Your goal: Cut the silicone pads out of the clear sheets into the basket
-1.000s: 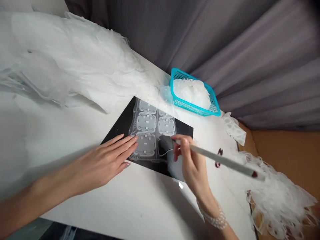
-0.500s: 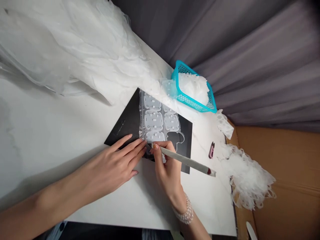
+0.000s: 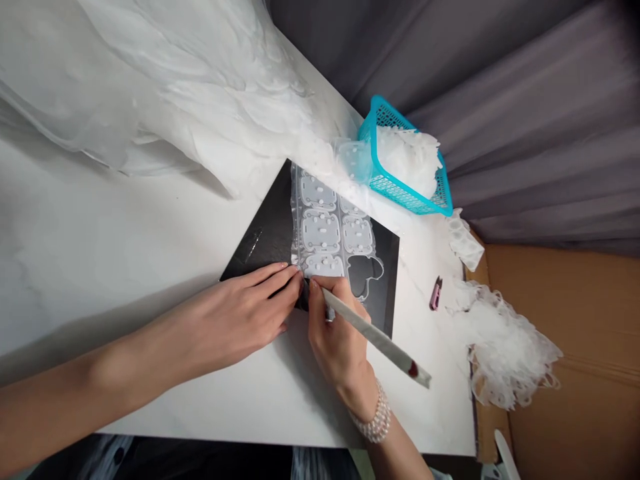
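Note:
A translucent sheet of molded rounded pieces point(image 3: 321, 231) lies on a black board point(image 3: 265, 247); one place on its right side is an open cut-out. My right hand point(image 3: 340, 333), with a beaded bracelet at the wrist, grips a long grey tool point(image 3: 380, 340) like a pen, its tip hidden at the sheet's near edge. Beside it my left hand point(image 3: 255, 303) rests on the board and the sheet's lower left edge. Its fingers lie flat and close together, and nothing shows in them.
A large heap of translucent sheets point(image 3: 190, 87) covers the far left. At the back stands a blue basket point(image 3: 410, 193) of white pieces. Pink snips point(image 3: 436, 294) lie on the right, beside a pile of clear scraps point(image 3: 510, 347) at the table edge and a cardboard box point(image 3: 565, 320).
The view has shifted, so the scene sits slightly further right. My left fingers have drawn closer together, and the tool's far end is tilted lower in the picture.

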A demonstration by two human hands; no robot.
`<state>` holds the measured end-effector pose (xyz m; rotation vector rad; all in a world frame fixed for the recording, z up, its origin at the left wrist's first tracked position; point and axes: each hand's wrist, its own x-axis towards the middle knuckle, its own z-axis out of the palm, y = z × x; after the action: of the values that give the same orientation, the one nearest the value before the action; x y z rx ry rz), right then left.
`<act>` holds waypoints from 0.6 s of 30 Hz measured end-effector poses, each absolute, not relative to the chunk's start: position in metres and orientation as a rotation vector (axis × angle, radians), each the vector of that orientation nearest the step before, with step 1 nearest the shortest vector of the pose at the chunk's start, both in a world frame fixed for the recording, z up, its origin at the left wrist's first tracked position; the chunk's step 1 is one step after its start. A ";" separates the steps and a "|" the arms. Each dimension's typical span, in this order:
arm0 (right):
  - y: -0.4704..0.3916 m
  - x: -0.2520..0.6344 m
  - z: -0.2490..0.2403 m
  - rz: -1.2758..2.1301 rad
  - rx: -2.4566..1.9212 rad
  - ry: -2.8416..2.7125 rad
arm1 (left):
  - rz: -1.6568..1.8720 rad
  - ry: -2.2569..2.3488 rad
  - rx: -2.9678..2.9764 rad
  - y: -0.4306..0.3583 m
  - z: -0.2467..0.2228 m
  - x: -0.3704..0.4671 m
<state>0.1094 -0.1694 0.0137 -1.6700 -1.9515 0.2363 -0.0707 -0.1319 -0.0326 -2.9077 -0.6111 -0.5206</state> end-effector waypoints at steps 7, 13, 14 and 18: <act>-0.191 0.111 0.011 0.117 -1.573 -2.194 | -0.511 -0.597 -2.923 -0.134 -0.028 -0.070; -0.178 0.110 0.012 -0.095 -1.462 -2.367 | -0.490 -0.597 -3.016 -0.134 -0.028 -0.071; -0.176 0.110 0.012 -0.110 -1.468 -2.377 | -0.476 -0.615 -3.018 -0.135 -0.029 -0.071; -0.179 0.110 0.010 -0.053 -1.576 -2.367 | -0.448 -0.631 -3.018 -0.137 -0.032 -0.073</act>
<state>0.1097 -0.1789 0.0100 -1.5758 -2.3670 -0.0533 -0.0727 -0.1371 -0.0321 -3.0179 -0.6314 -0.4476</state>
